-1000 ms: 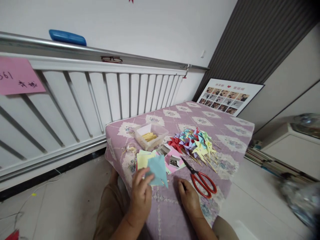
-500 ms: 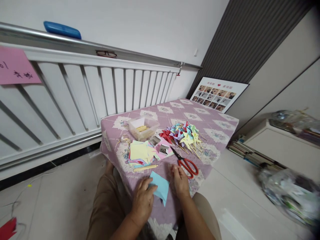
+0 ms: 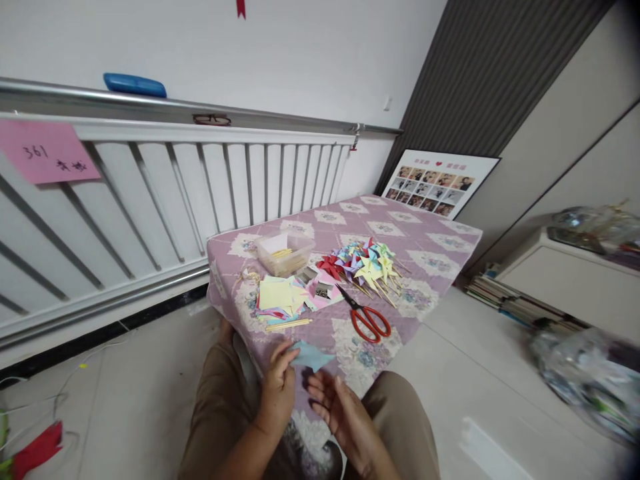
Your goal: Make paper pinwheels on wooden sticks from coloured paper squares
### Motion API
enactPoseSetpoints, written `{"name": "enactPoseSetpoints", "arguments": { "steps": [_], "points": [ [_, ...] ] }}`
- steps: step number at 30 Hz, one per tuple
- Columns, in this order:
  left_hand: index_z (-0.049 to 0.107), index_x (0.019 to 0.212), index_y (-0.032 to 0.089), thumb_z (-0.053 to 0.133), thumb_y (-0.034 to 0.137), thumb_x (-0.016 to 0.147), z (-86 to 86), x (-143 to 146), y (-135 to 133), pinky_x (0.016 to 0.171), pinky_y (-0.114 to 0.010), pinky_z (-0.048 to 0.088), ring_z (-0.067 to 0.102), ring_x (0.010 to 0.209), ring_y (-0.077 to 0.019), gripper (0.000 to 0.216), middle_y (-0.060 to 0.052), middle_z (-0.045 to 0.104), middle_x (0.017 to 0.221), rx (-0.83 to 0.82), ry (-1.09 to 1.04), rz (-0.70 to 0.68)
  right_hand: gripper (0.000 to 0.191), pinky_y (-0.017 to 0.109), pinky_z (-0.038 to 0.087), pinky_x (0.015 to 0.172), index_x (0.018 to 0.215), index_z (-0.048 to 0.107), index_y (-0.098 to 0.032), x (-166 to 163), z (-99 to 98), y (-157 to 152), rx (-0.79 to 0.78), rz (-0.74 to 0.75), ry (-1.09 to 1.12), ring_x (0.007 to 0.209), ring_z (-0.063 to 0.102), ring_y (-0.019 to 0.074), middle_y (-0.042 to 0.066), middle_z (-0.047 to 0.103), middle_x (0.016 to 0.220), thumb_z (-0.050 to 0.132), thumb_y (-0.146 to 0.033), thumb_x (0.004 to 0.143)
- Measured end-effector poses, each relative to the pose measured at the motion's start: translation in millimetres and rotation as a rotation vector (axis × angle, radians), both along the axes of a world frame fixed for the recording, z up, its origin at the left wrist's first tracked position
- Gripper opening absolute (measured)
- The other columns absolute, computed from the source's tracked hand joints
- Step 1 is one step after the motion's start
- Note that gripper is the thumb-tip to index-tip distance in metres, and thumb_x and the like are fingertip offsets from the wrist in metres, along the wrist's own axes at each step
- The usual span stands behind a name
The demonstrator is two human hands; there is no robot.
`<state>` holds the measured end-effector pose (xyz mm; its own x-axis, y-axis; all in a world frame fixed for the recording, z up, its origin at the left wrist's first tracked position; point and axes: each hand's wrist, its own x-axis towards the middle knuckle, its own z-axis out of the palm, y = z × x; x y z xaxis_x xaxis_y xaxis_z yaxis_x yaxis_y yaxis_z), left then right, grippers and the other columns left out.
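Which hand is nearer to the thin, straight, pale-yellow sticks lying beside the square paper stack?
Left. The left hand, holding a light-blue paper sheet, is just this side of the pale-yellow sticks; the right hand is farther toward the person and to the right.

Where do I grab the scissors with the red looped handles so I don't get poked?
I'd grip the red-handled scissors by their loops, coming from the near right side with the right hand. They lie flat on the purple floral cloth, with those loops toward the person and the dark pointed blades aimed away, to the left.
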<state>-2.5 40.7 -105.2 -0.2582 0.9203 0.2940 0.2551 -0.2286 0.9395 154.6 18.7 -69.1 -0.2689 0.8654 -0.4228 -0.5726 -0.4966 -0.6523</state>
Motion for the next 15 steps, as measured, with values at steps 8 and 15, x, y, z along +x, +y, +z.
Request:
{"name": "enactPoseSetpoints", "arguments": {
  "steps": [8,15],
  "points": [
    [0.065,0.117,0.024,0.043,0.004,0.083,1.7,-8,-29,0.106,-0.046,0.04,0.043,0.13,-0.0257,0.045,-0.013,0.045,0.142,0.178,0.318,-0.249,0.029,0.028,0.056,0.072,0.095,0.07,-0.023,-13,17.5,-5,-0.055,-0.1,0.197,0.08,0.071,0.0169,0.001,0.077,0.095,0.081,-0.027,0.069],
    [0.05,0.133,0.027,0.057,0.017,0.082,15.0,-1,-36,0.113,-0.047,0.026,0.038,0.135,-0.0269,0.052,-0.009,0.047,0.143,-0.164,-0.228,-0.057,0.027,0.026,0.057,0.069,0.093,0.07,-0.018,-16,24.4,-6,0.04,-0.161,0.136,0.075,0.072,0.018,0.005,0.078,0.09,0.08,-0.02,0.067]
  ]
}}
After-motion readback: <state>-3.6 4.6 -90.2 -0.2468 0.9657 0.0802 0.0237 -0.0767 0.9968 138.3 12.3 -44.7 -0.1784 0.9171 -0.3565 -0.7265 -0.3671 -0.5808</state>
